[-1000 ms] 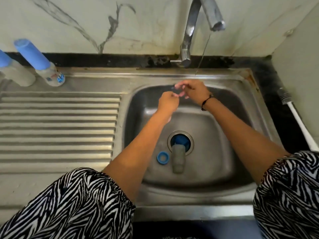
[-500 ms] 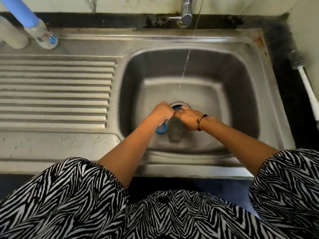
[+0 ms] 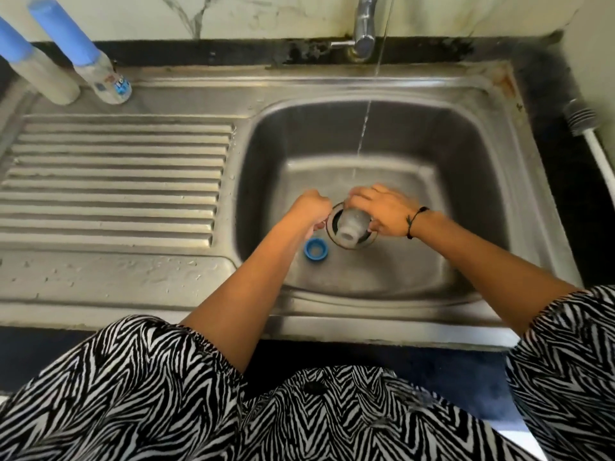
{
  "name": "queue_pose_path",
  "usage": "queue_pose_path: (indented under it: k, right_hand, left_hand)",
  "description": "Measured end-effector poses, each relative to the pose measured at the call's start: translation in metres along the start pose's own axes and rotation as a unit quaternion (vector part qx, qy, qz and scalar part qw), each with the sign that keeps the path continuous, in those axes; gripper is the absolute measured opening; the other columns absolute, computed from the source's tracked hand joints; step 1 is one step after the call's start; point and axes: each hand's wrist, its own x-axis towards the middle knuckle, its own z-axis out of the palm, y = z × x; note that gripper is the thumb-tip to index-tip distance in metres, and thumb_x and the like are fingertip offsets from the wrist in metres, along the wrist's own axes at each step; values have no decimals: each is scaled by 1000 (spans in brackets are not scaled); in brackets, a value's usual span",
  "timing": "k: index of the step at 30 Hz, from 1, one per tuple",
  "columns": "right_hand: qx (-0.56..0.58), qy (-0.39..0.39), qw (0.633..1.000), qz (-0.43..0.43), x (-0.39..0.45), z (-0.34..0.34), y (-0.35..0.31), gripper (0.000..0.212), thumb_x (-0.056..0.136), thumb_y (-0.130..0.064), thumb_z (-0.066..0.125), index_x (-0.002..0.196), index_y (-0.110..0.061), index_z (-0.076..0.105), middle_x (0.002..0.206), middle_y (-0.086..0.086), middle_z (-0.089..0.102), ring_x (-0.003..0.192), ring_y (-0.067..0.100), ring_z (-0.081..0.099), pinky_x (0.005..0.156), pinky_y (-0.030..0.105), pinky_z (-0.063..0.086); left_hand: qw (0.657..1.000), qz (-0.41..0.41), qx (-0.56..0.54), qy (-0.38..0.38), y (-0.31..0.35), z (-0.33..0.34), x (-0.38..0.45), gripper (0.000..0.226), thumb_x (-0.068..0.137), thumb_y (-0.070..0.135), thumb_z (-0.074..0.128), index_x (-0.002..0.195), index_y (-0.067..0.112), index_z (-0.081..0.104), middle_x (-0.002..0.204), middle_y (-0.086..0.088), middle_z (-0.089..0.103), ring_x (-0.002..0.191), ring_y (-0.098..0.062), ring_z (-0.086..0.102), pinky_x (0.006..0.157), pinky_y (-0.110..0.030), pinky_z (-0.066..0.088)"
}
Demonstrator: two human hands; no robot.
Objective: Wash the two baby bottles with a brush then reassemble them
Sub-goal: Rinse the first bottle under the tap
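A clear baby bottle body [image 3: 351,226] is tilted over the drain, its open neck pointing towards me. My right hand [image 3: 382,211] grips it from above. My left hand [image 3: 309,207] is curled into a fist just left of the drain; whether it holds anything is hidden. A blue screw ring [image 3: 315,248] lies on the sink floor below that fist. A thin stream of water [image 3: 362,134] falls from the tap [image 3: 364,31] just behind my right hand.
Two upright bottles with blue caps, one whitish [image 3: 50,78] and one clear with a printed label [image 3: 103,74], stand at the back left of the ribbed drainboard [image 3: 116,181]. A bottle brush [image 3: 580,119] with a white handle lies on the dark counter right of the steel sink [image 3: 482,181].
Both hands came down from under the tap to the drain. My right hand took hold of the clear bottle body that lay on the sink floor and lifted it.
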Motion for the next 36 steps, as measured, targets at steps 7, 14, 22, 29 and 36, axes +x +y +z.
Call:
queue_pose_path:
  k: [7,14,22,29,36]
  right_hand:
    - [223,118,950,187,10,-69,21,57,87,-41,61,129,-8,42,123,14,53,112,31,49,84,36,42]
    - [569,246,739,264,37,-112,16,37,94,-44,43,105,-9,49,94,13,63,58,19,60,51,28,50]
    - [588,324,690,269,40,-111,21,31,95,-34,40,90,-7,55,66,10,63,42,17,55,40,24,42]
    - [683,298,632,215,31,-113,11,43,95,-46,44,95,-6,57,59,8,59,39,17,49,38,22,40]
    - [719,331,575,207,49,-135,10,59,93,-58,38,109,-7,63,77,13,62,59,15,53,49,29,41]
  left_hand:
    - [949,111,-297,-5,62,-10,-1,28,99,8,37,121,17,51,100,-4,59,93,-20,55,82,-30,46]
    - [936,159,-313,-6,139,2,6,28,99,20,43,120,3,48,94,-13,61,73,-20,60,57,-27,51]
    - [953,94,-288,-17,185,-3,30,40,81,29,71,109,4,61,84,-11,63,70,-22,61,60,-29,51]
    - [948,104,-288,-89,197,-9,37,42,93,48,51,86,8,60,75,-15,67,66,-27,67,72,-40,57]
    - [894,427,-7,136,174,-1,9,43,104,28,28,137,7,43,144,-16,39,135,-25,35,115,-35,22]
